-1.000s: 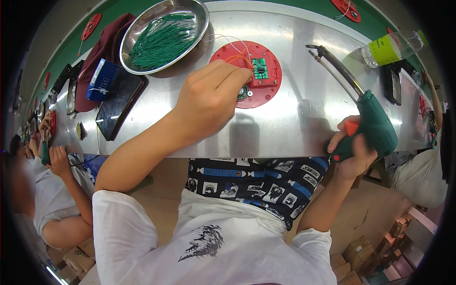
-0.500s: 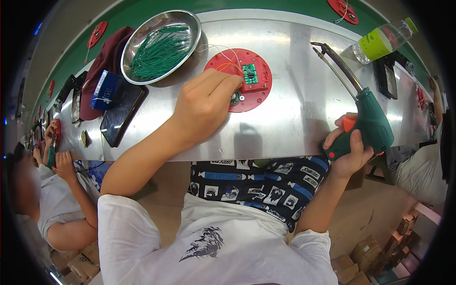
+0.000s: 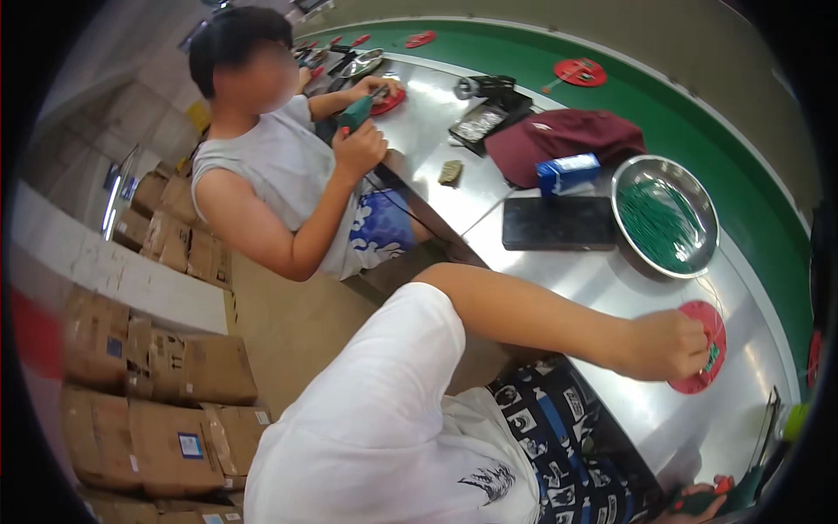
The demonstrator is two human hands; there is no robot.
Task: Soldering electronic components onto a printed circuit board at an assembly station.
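Observation:
My left hand [image 3: 668, 347] is over a round red plastic disc [image 3: 718, 336], its fingers pinched together at the disc. What lies between the fingertips is hidden. Part of a small green circuit board [image 3: 713, 356] shows beside them, and thin wires run from the disc toward the bowl. At the lower right edge my right hand [image 3: 704, 508], partly cut off, is wrapped round the handle of a dark green soldering gun [image 3: 745, 491] with a red trigger. Its long metal rods [image 3: 770, 425] point up over the table.
A steel bowl [image 3: 650, 166] holds many green wires [image 3: 655, 227]. Near it are a black flat device [image 3: 559, 225], a blue box [image 3: 567, 173] and a maroon cap [image 3: 563, 140]. At left a co-worker [image 3: 271, 183] holds a green tool [image 3: 356, 113]. Cartons [image 3: 166, 437] are stacked behind.
The view has swung left, bringing the co-worker and cartons in and moving the disc to the right side. My left hand remains at the disc; my right still grips the soldering gun.

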